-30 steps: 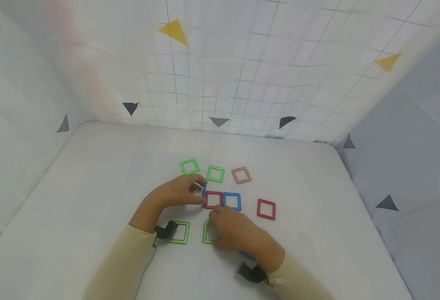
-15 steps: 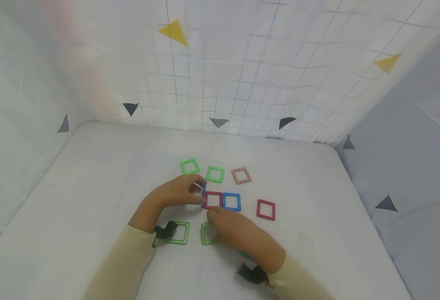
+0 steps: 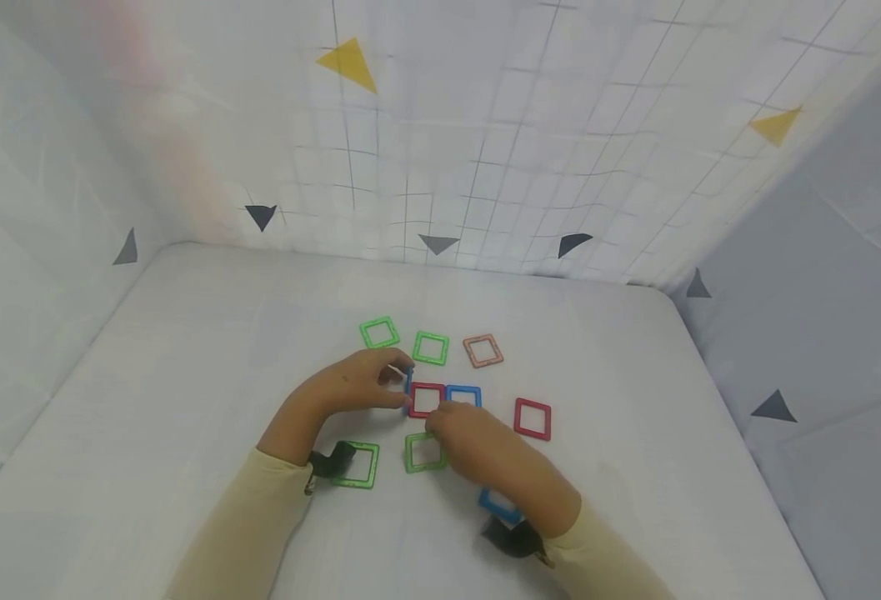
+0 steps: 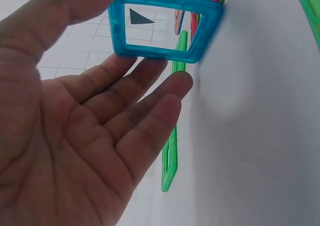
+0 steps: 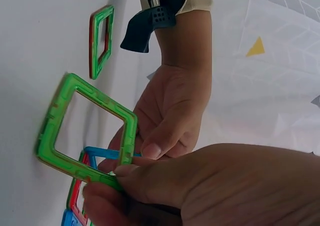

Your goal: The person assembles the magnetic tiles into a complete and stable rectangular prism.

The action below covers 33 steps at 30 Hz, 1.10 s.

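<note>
In the head view my left hand holds a blue square magnetic tile upright, between thumb and fingers, at the left edge of a flat red tile. A flat blue tile adjoins the red one on its right, partly hidden by my right hand. That hand pinches a green square magnetic tile by one corner, thumb against finger. The green tile is raised off the table and tilted, just nearer to me than the red tile.
Beyond the hands lie two green tiles and an orange tile. A separate red tile lies to the right. Another green tile sits by my left wrist, and a blue tile lies partly under my right forearm.
My right hand has slid slightly toward me, then moved forward and right, lifting the green tile toward the red one. More of the blue tile under the forearm shows. My left hand stays still.
</note>
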### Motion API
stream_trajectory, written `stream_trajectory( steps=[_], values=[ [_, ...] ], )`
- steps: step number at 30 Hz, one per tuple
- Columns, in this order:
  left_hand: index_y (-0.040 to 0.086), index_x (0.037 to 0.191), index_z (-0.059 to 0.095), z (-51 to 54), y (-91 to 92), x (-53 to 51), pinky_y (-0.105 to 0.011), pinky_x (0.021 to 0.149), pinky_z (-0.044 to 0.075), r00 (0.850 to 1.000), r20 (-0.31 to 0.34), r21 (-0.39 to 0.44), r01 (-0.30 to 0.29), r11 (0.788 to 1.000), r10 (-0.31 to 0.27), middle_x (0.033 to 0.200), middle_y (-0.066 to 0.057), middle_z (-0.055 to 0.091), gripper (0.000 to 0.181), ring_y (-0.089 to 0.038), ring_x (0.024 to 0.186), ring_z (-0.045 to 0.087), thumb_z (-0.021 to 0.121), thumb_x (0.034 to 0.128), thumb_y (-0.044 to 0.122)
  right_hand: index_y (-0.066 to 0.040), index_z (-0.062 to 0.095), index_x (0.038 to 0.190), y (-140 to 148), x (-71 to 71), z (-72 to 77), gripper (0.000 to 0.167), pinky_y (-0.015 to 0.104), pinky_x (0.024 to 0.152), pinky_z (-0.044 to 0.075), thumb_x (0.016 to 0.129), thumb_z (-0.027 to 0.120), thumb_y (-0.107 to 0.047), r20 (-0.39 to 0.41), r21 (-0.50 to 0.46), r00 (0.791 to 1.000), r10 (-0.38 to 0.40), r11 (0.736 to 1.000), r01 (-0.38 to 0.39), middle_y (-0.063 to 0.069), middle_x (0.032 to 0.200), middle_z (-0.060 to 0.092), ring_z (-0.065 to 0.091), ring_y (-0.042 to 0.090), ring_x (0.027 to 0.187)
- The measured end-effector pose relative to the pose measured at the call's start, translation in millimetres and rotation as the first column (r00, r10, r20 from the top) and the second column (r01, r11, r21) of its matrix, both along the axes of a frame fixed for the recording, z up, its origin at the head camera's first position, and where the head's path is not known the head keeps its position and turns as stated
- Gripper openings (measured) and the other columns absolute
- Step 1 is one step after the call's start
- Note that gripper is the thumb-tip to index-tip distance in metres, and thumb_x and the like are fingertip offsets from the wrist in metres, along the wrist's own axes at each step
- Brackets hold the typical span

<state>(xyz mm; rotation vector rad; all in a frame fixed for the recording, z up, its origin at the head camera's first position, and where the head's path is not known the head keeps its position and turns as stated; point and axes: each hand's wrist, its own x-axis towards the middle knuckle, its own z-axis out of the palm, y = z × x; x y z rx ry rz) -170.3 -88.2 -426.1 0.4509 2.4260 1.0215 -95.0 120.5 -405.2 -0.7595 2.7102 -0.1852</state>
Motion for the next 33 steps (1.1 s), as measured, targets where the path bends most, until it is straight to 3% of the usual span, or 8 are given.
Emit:
stream_trajectory(
  steps=[9,18,27,33],
  values=[
    [0.018,0.131,0.061,-1.9,-1.4,-1.5,-0.044,0.102,0.049,1.000,-0.015,0.003,0.017,1.000,-0.017,0.123,0.008,0.064,0.055,-0.018,0.119,0.060,0.080,0.0815,0.035,-0.015,0.071,0.116,-0.7,-3.8,0.4,0.032,0.030,0.087,0.057,0.085,0.080,-0.018,-0.099,-0.033,0.995,0.007,0.999,-0.011,-0.002,0.105,0.071,0.067,0.016,0.099],
    [0.020,0.131,0.060,-2.4,-2.2,-1.9,-0.044,0.103,0.048,1.000,-0.002,-0.005,0.013,1.000,-0.013,0.125,0.009,0.064,0.057,-0.017,0.121,0.060,0.080,0.0817,0.040,-0.014,0.071,0.113,0.2,-7.5,-4.4,0.028,0.026,0.081,0.057,0.086,0.079,-0.016,-0.145,-0.076,0.989,-0.037,0.997,0.026,-0.002,0.098,0.067,0.065,0.013,0.088],
    [0.021,0.130,0.060,-2.5,-2.7,-2.1,-0.043,0.104,0.047,1.000,-0.013,-0.016,0.018,1.000,-0.018,0.126,0.008,0.064,0.059,-0.017,0.121,0.060,0.081,0.0804,0.043,-0.013,0.070,0.108,3.7,-9.1,-6.5,0.024,0.024,0.077,0.057,0.086,0.078,-0.012,-0.206,-0.105,0.978,-0.017,0.994,-0.005,-0.001,0.093,0.064,0.063,0.011,0.081],
    [0.021,0.130,0.059,-1.9,-3.1,-2.3,-0.043,0.105,0.047,1.000,-0.011,-0.016,0.027,1.000,-0.027,0.126,0.008,0.063,0.057,-0.017,0.122,0.059,0.081,0.0815,0.043,-0.012,0.070,0.109,3.9,-10.1,-5.5,0.024,0.024,0.075,0.057,0.086,0.077,-0.010,-0.214,-0.104,0.976,-0.036,0.994,0.014,-0.001,0.093,0.063,0.060,0.011,0.076]
  ],
)
